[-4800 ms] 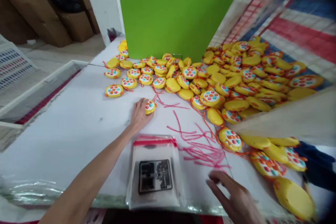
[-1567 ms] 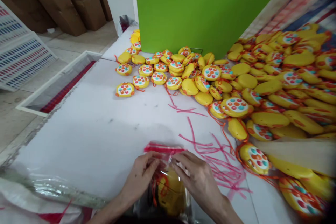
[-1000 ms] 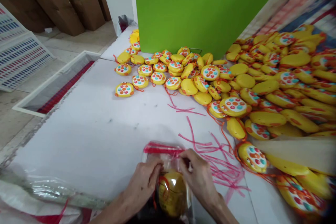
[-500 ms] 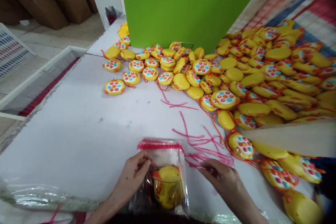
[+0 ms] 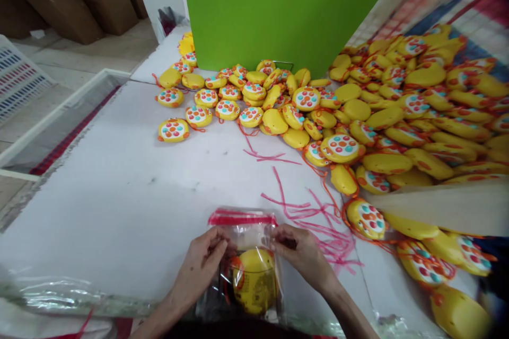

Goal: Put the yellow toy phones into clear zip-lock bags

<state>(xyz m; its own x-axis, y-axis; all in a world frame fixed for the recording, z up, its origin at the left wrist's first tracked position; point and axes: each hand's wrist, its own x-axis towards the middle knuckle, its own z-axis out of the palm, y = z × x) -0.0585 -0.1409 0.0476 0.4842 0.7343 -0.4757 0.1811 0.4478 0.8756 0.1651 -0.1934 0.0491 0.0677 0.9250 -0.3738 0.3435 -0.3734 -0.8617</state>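
— From the head camera, what's in hand? Take the clear plastic zip bag with the red seal strip as the landmark.

— That bag lies flat on the white table top, at its near edge. Inside it sits a round yellow plastic toy with an orange cord, back side up. The left hand pinches the bag's left edge just below the red strip; the right hand pinches the right edge at the same height. Both hands are closed on the film, neither on the toy itself.

— So which step would you call it?

— I'd judge the toy is bagged and the mouth is being readied for closing. The red strip lies beyond the fingers and looks unfolded, though whether it's pressed shut I can't tell.

— And what does the next move call for?

— Probably flattening the film over the toy and running the fingers along the strip, keeping the cord clear of the seal.

— What else is about?

— Just right of the bag, loose pink peel-off strips lie scattered. Beyond it and to the right spreads a heap of yellow disc toys with coloured dots, against an upright green board. Left of the bag, crumpled clear plastic wrap.
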